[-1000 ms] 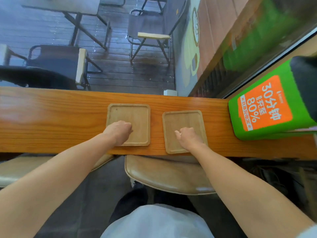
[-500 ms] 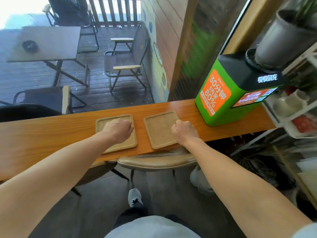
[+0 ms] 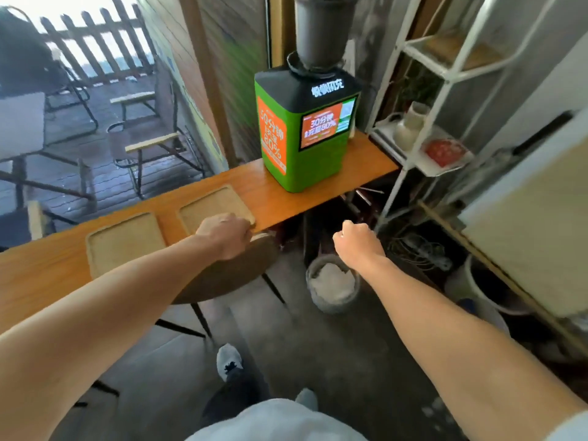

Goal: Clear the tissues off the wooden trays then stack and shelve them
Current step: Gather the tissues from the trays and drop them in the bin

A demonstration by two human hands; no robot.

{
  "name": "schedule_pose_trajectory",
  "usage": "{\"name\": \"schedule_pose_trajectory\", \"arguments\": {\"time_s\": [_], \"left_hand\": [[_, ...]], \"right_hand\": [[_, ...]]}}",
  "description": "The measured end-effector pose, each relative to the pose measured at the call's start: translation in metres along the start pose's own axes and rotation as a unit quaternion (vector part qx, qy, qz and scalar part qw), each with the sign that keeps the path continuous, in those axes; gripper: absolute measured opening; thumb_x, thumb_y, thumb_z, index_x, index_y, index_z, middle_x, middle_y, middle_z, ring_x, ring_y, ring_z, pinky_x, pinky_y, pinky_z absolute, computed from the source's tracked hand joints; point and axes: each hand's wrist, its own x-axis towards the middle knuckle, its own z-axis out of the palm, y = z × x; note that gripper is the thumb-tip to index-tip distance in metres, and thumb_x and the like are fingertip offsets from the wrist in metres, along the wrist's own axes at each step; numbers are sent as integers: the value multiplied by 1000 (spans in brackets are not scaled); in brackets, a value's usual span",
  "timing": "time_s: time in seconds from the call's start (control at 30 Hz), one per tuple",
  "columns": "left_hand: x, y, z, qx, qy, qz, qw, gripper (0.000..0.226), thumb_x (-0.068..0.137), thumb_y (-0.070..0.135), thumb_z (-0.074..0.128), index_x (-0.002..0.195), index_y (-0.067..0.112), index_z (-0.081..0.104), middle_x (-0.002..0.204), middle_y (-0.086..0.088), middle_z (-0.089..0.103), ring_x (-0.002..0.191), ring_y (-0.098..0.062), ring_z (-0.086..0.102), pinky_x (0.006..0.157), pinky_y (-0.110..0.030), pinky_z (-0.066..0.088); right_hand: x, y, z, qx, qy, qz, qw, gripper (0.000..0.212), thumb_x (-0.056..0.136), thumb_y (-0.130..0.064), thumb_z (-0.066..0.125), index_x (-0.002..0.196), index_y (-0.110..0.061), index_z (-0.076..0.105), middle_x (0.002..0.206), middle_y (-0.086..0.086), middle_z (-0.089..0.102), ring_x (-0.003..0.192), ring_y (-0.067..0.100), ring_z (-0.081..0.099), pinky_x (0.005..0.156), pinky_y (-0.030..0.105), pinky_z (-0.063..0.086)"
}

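Note:
Two square wooden trays lie side by side on the orange wooden counter: the left tray and the right tray. Both tray surfaces look bare. My left hand is a closed fist over the near right corner of the right tray. My right hand is also a closed fist, off the counter's end and in the air above a small grey bin. White crumpled tissues lie in that bin. Nothing shows between the fingers of either fist.
A green and orange charging kiosk with a dark plant pot on top stands at the counter's right end. A white wire shelf holding a vase stands just right of it. A brown stool sits under the counter.
The view swung right. My right hand left the right tray and moved off the counter to above the bin. My left hand shifted from the left tray to the right tray's corner.

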Motion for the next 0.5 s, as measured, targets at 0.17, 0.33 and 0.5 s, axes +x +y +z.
{"name": "schedule_pose_trajectory", "arguments": {"time_s": [0.17,0.33,0.5], "left_hand": [[13,70,3,4,-13,67,998,39,101,38,35,101,17,67,91,-8,64,77,-28,60,61,-33,42],[33,112,14,10,-48,133,990,39,103,41,34,100,19,66,93,-4,66,84,-26,64,72,-41,55],[64,131,40,-9,-74,163,984,39,102,41,33,101,19,65,96,-6,67,89,-30,66,71,-40,53]], "right_hand": [[-23,66,-15,9,39,80,996,26,95,-23,40,102,-4,56,108,22,63,87,37,57,68,37,38],[-40,94,-3,8,36,108,993,27,96,-25,39,105,-5,55,110,20,64,94,38,59,68,38,37],[-35,107,18,5,7,135,991,32,95,-30,38,107,-7,56,111,19,64,98,39,60,69,38,38]]}}
